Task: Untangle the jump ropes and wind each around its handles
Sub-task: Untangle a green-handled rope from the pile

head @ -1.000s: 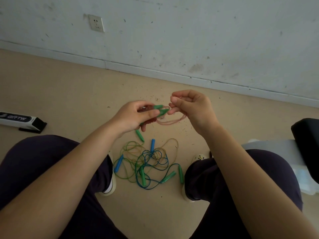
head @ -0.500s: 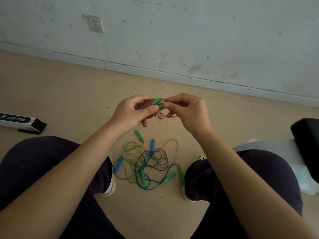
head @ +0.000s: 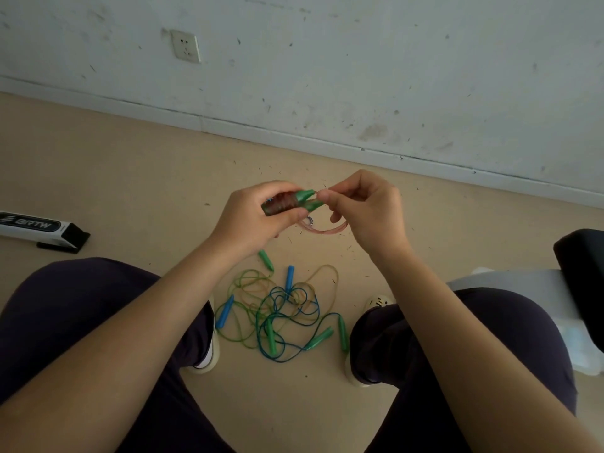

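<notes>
Room: a beige floor meets a scuffed pale wall with a socket; a person sits with knees apart, looking down between them.

Left hand: the left hand is raised above the floor, its fingers curled round a pair of green handles held side by side, with reddish rope already wound tightly about them.

Right hand: the right hand pinches the loose end of that rope at the handle tips; a short slack loop sags beneath the two hands.

Direction: the bundle's long axis runs roughly left to right, tapered tips pointing toward the right hand.

On the floor: a tangled pile of ropes, green, blue and yellowish, lies between the feet, with blue handles and green handles spread around it.

Handling: the cord looks thin, light and limp, likely smooth plastic, so coils may slip off unless kept taut; the rigid handles seem the surest place to grip.

Progress: this rope appears nearly wound; the pile is not yet sorted.

Elsewhere: a white and black box lies at far left.
</notes>
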`<state>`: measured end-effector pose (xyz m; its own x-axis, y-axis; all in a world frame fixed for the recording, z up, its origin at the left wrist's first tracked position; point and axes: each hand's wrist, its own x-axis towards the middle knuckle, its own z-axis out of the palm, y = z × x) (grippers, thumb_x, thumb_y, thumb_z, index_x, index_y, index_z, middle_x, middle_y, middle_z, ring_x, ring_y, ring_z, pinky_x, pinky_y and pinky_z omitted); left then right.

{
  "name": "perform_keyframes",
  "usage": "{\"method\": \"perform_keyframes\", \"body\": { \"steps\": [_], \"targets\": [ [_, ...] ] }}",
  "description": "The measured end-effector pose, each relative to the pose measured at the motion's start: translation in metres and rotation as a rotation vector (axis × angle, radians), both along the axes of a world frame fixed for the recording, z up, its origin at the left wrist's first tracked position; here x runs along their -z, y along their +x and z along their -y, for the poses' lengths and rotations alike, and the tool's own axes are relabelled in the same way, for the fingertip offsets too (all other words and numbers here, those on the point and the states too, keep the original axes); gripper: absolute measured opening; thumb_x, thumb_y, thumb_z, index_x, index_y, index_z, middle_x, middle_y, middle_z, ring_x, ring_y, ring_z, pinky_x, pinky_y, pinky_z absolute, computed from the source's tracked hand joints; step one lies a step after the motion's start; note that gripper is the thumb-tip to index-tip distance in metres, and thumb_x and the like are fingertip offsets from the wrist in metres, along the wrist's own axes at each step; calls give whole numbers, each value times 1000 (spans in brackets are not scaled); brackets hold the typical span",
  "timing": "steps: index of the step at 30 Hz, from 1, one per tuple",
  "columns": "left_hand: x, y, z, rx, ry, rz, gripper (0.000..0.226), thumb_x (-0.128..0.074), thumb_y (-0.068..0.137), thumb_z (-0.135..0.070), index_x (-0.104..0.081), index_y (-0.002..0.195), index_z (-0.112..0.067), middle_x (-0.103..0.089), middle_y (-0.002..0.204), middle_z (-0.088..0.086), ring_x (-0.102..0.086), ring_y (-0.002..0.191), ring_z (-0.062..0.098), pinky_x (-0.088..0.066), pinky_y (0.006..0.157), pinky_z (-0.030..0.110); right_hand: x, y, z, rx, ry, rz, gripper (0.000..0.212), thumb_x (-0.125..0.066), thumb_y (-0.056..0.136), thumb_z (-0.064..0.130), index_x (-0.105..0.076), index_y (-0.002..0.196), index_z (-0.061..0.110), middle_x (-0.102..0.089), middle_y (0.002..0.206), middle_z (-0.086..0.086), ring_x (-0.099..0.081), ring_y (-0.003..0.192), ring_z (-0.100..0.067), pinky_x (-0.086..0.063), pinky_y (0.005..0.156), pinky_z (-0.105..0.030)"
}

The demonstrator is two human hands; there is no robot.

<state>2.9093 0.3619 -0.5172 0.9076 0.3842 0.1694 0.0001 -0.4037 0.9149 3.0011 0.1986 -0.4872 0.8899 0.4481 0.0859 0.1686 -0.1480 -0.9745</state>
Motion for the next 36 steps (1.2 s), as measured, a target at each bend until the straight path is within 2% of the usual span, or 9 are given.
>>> {"method": "perform_keyframes", "body": {
  "steps": [4, 7, 11, 14, 19, 22, 25, 29, 36],
  "targets": [
    [-1, -2, 3, 35, 33, 23, 30, -81, 81, -23, -71, 106, -36, -73, 89, -4, -66, 65, 16, -58, 63, 41, 3, 2, -1, -1, -106, 17, 20, -84, 75, 16, -66, 75, 9, -66, 66, 1, -53, 53, -2, -46, 53, -18],
    [-1, -3, 2, 49, 95, 37, 29, -82, 80, -27, -71, 104, -39, -72, 88, -9, -65, 68, 10, -57, 68, 44, 3, 3, 1, -12, -183, 50, 19, -85, 74, 20, -67, 74, 12, -69, 71, -6, -53, 55, -5, -47, 54, -20],
    [1, -3, 2, 63, 174, 50, 32, -79, 78, -37, -71, 109, -35, -73, 93, -8, -69, 82, 14, -57, 75, 46, 0, 7, 4, -53, -270, 78, 19, -85, 74, 22, -67, 73, 15, -64, 67, -1, -51, 56, -8, -44, 53, -21],
    [3, -3, 6, 58, 256, 47, 37, -75, 78, -42, -73, 112, -29, -73, 99, -10, -68, 89, 11, -55, 79, 42, 1, 11, 6, -99, -332, 85, 19, -83, 76, 22, -67, 73, 14, -62, 65, 3, -50, 56, -9, -44, 54, -24],
    [4, -2, 8, 62, 183, 34, 34, -81, 81, -29, -73, 113, -25, -73, 98, -10, -68, 86, 7, -57, 79, 37, 8, 6, 3, -44, -265, 113, 20, -82, 77, 19, -63, 73, 14, -63, 67, -2, -53, 56, -9, -47, 56, -28],
    [5, -2, 7, 38, 163, 35, 33, -81, 81, -28, -73, 112, -24, -71, 90, -11, -64, 72, 4, -56, 68, 35, 13, 1, -1, 15, -173, 75, 18, -82, 77, 16, -66, 74, 11, -65, 66, -3, -53, 54, -5, -47, 54, -22],
    [6, -1, 8, -3, 165, 20, 34, -82, 80, -30, -72, 113, -25, -69, 88, -13, -62, 68, 2, -55, 66, 32, 16, -3, -5, 29, -149, 53, 11, -80, 80, 13, -69, 81, 11, -67, 69, 2, -57, 56, -3, -48, 57, -17],
    [4, -2, 6, -23, 178, 22, 34, -81, 81, -29, -72, 113, -24, -68, 87, -13, -60, 65, 0, -52, 64, 31, 16, -3, -6, 11, -109, -18, 7, -76, 83, 7, -72, 88, 10, -71, 77, -1, -62, 62, -2, -50, 63, -15],
    [4, -3, 8, 17, 226, 37, 34, -78, 79, -36, -72, 112, -27, -72, 92, -9, -67, 81, 13, -54, 74, 40, 18, -3, -6, 83, -109, -66, 10, -78, 81, 10, -70, 87, 6, -65, 73, 2, -55, 55, 6, -45, 57, -11]
  ]
}}
